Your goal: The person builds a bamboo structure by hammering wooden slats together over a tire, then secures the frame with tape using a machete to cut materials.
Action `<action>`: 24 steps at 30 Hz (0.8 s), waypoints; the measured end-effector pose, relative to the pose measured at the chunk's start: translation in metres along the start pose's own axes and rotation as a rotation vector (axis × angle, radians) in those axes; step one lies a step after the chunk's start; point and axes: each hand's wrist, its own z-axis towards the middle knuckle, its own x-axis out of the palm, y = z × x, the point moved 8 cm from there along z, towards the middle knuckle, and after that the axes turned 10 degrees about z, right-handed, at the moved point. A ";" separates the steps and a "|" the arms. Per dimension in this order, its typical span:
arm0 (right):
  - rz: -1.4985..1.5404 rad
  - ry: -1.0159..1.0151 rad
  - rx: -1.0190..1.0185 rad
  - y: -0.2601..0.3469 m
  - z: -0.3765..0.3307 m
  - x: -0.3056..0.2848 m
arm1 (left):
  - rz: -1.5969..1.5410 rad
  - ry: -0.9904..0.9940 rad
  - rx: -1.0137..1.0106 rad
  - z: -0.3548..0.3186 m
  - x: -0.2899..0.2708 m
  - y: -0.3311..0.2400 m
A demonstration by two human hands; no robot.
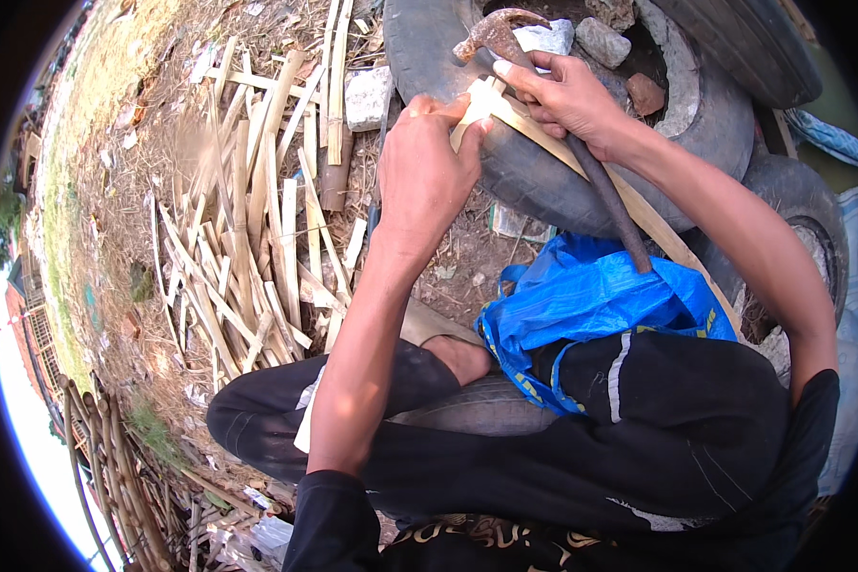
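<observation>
My left hand (pixel 432 157) is closed, pinching a short pale bamboo strip (pixel 484 99) where it crosses the end of a long strip (pixel 654 221). That long strip slants down to the right, past the blue bag over my lap. Fingers of my right hand (pixel 574 103) are closed around a hammer (pixel 612 198) just below its rusty claw head, and they lie close against the strips. The hammer's dark handle hangs down toward the bag. Beneath both hands is a worn tyre (pixel 524 191). Whether a nail sits at the crossing is hidden by my fingers.
Stones (pixel 602 43) fill the tyre's middle, and more tyres (pixel 801 214) stand at the right. A heap of split bamboo strips (pixel 243 238) lies on the ground to the left, near a pale block (pixel 368 98). The blue bag (pixel 591 300) covers part of my lap. Poles (pixel 114 477) lean at lower left.
</observation>
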 end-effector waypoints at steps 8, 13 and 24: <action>-0.044 -0.027 -0.012 0.001 -0.002 0.000 | -0.288 -0.266 0.073 0.029 0.015 -0.002; -0.314 -0.138 -0.133 0.017 -0.007 -0.003 | -0.243 -0.332 0.045 0.025 0.014 -0.003; -0.765 -0.253 -0.471 0.074 -0.066 0.004 | -0.144 -0.412 0.111 0.021 0.010 -0.007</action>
